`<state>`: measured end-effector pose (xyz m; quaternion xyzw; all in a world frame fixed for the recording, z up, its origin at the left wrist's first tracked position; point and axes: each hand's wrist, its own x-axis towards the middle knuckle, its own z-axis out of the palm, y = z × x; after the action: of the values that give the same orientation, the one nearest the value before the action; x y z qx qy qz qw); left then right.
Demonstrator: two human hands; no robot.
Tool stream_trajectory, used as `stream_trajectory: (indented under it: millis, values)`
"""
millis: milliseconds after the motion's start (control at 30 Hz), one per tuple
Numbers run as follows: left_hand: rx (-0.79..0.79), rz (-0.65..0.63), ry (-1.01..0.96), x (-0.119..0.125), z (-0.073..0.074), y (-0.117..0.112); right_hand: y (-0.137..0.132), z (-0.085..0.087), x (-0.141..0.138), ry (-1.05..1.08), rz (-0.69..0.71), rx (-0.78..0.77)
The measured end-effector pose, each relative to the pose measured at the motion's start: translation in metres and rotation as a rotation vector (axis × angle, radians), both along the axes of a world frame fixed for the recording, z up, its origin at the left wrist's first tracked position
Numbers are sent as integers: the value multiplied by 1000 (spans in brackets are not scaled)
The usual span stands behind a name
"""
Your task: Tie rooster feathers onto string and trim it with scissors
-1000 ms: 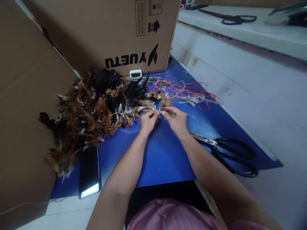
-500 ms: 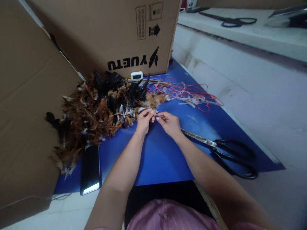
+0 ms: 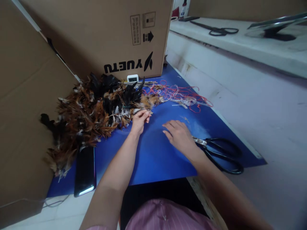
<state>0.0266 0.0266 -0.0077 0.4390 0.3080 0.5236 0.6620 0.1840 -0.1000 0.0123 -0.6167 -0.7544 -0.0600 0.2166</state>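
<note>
My left hand (image 3: 141, 121) is closed in a pinch at the right edge of a pile of brown, black and white feathers (image 3: 91, 111). A tiny light tip shows at its fingertips; what it belongs to I cannot make out. My right hand (image 3: 178, 134) holds nothing, its fingers stretched out and slightly apart over the blue table surface (image 3: 153, 159). Large black-handled scissors (image 3: 200, 141) lie beside it, their blades hidden behind the hand. Tan feathers (image 3: 148, 101) lie just beyond my left fingertips.
Tangled red and white strings (image 3: 179, 94) lie at the back right, near thin sticks (image 3: 144, 83) and a small white digital display (image 3: 132, 78). A phone (image 3: 85, 171) sits front left. Cardboard boxes (image 3: 96, 35) wall the back and left. Another pair of scissors (image 3: 222, 31) rests on the ledge.
My right hand has come away from my left fingertips, moving right and toward me, and its fingers have opened. My left hand keeps its pinch. The view has shifted slightly.
</note>
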Motion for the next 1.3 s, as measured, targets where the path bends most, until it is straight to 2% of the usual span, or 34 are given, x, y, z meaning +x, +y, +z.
stream_trajectory:
  millis: [133, 267, 467, 633, 733, 800, 867, 1033, 1133, 1300]
  values:
    - [-7, 6, 9, 0, -2, 1, -40, -12, 36, -138, -100, 8]
    - [-4, 2, -10, 0, -4, 1, -56, -31, 65, -106, -110, 60]
    - [-14, 1, -25, -1, -4, 1, -43, -37, 87, -95, 0, 171]
    - [-28, 23, -29, 1, -4, 1, -22, -37, 102, -149, 104, 166]
    - [-22, 23, -40, 2, -4, 1, -6, -36, 112, -92, 118, 143]
    - [-27, 16, -49, 2, -4, 1, 9, -33, 121, 5, 23, 119]
    - [-29, 7, -55, 2, -4, 1, 28, -29, 131, 101, -135, 95]
    - [-28, 12, -46, 3, -4, 0, 75, -18, 145, 121, -402, -55]
    - [-24, 14, -32, 4, -5, -1, 91, -15, 140, 35, -493, -158]
    - [9, 0, -1, 4, -6, -1, 101, -13, 129, -62, -573, -273]
